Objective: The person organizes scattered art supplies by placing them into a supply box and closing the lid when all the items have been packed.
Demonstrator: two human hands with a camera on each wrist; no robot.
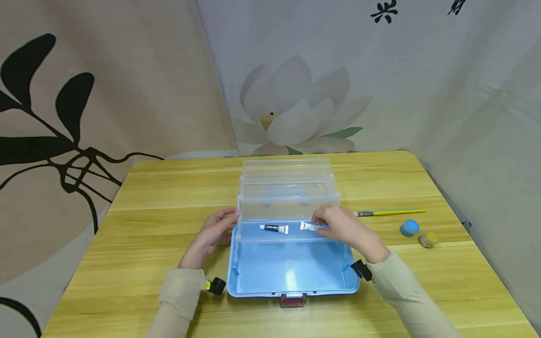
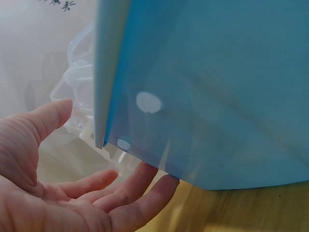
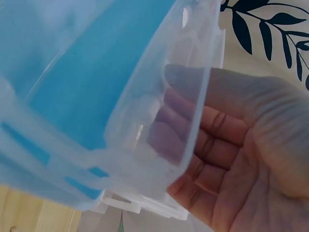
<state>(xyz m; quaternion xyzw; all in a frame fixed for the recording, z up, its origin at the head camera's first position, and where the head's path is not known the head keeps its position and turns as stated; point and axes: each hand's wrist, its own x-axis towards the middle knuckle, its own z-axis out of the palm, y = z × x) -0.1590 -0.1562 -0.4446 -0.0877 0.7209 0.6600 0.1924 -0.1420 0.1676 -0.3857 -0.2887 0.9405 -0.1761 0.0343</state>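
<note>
A small white tube (image 1: 308,226) lies in the translucent plastic tray (image 1: 270,241), towards its right end, with a small black-and-white tube (image 1: 274,228) to its left and a short gap between them. The tray sits across the rear part of an open light-blue plastic box (image 1: 262,277); in front of it the blue floor shows, bounded by a raised rim with a dark maroon latch (image 1: 293,301) at the front. Behind, clear upper tiers (image 1: 287,188) step back and end just short of the rear edge of the yellow wood-grain bench (image 1: 127,281).

The right hand (image 1: 340,227) reaches over the tray's right end, fingers bent and thumb a little apart from them, at the white tube; whether they pinch it cannot be told. The right wrist view shows these fingertips through the translucent wall.

The left hand (image 1: 213,232) is at the box's left side, thumb well apart from the loosely spread fingers, some fingertips at the blue lower edge. To its left, wood stretches to the bench's side edge.

Right of the box lie a yellow-handled paintbrush (image 1: 397,212), a blue-lidded jar (image 1: 409,228) and a yellow-lidded jar (image 1: 428,239), the jars near each other and well inside the right edge. A pale printed curtain (image 1: 456,94) hangs behind.
</note>
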